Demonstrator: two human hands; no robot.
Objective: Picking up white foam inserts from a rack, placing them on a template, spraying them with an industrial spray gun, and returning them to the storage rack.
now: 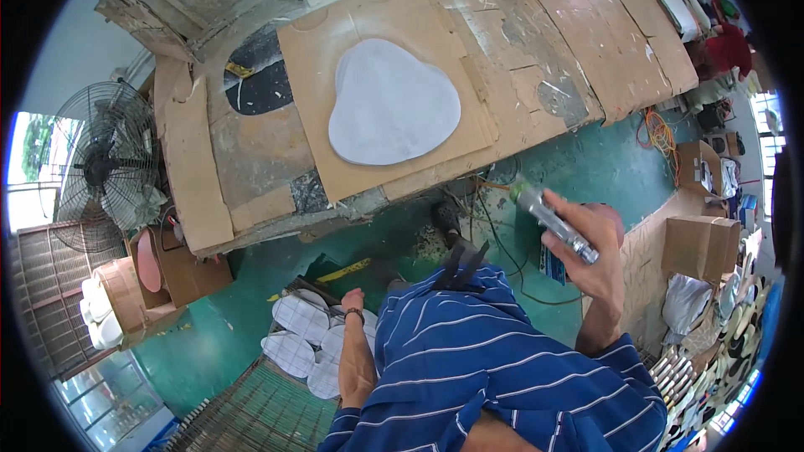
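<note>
Apparently making ready, my right grip [593, 243] holds a blurred metallic tool [548, 219], left grip [353, 300] unreadable; working the white panel [394, 105] calls for reaching forward.

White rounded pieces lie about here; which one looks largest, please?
The rounded-triangular white piece on cardboard does; gridded pieces near the left hand look smaller.

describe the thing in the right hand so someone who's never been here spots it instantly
Find the big workbench patched with cardboard. Off its near edge, toward the right of the view, is the person's right hand. It grips a slim, silvery cylinder, greenish at its far end, whose metallic shine sets it apart from the duller green floor.
</note>
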